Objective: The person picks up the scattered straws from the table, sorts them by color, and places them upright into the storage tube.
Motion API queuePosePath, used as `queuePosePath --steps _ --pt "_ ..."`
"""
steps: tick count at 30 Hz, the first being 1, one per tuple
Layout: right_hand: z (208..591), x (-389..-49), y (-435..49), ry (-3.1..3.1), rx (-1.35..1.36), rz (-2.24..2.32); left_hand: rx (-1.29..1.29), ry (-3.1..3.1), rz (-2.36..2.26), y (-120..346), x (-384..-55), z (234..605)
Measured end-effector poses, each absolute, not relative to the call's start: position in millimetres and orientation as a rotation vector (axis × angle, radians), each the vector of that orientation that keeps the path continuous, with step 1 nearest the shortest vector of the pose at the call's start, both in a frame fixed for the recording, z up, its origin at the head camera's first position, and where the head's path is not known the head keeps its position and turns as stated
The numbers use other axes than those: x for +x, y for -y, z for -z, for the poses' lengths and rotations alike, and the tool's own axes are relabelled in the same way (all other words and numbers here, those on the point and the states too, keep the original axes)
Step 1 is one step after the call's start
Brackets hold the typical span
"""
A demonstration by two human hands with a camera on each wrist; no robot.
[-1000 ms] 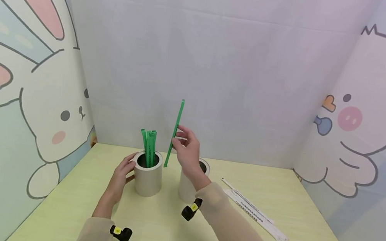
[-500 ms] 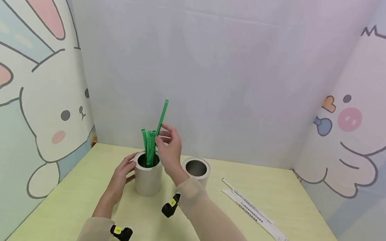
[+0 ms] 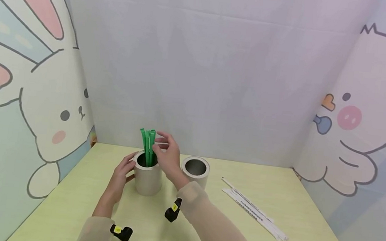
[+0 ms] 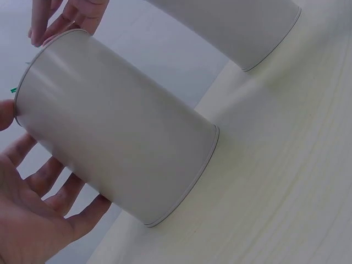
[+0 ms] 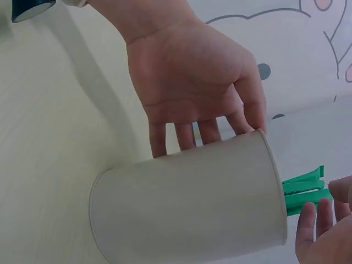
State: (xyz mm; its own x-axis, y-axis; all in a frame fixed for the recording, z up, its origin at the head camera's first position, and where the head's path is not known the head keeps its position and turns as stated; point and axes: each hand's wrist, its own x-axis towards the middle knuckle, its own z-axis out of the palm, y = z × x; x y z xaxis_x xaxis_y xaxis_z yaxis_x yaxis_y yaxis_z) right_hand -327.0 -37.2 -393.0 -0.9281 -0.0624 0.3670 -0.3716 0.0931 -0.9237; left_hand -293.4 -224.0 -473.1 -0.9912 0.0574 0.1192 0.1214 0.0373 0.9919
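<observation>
Two pale cylindrical cups stand upright side by side on the table. The left cup holds a bunch of green-wrapped straws, their tops well above the rim. My left hand steadies this cup, its fingers against the side and thumb at the rim. Beside the straw tops is my right hand, thumb and fingers apart; in the right wrist view its fingertips lie close to the straws. Whether they still touch one, I cannot tell. No straws show in the right cup.
Several white paper-wrapped straws with dark print lie aslant on the pale yellow table, right of the cups. A grey-white cloth hangs behind, with cartoon panels at both sides. Each wrist wears a small black camera.
My right hand has moved left with a green-wrapped straw and lowered it into the left cup among the others; its fingers have since parted. The left hand has stayed on the cup.
</observation>
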Motion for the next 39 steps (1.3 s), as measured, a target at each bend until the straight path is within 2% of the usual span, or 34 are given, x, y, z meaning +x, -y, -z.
queuePosePath --steps 6,15,23,32,39 --pt "375.1 -323.2 16.0 2.149 0.566 -1.878 -0.182 2.232 2.135 223.5 -291.8 470.8" --pt "351.7 -318.5 -55.2 2.266 0.738 -1.655 -0.218 2.239 2.094 226.7 -289.7 465.8" --pt "349.4 -312.4 -134.0 2.374 0.656 -1.487 -0.268 2.215 2.026 227.1 -284.5 449.2" --pt "351.1 -300.5 -200.0 2.518 0.590 -1.272 -0.322 2.188 1.843 225.2 -262.5 413.2" --pt "359.4 -290.7 -242.4 2.576 0.561 -1.152 -0.437 2.174 1.834 198.8 -262.0 390.4"
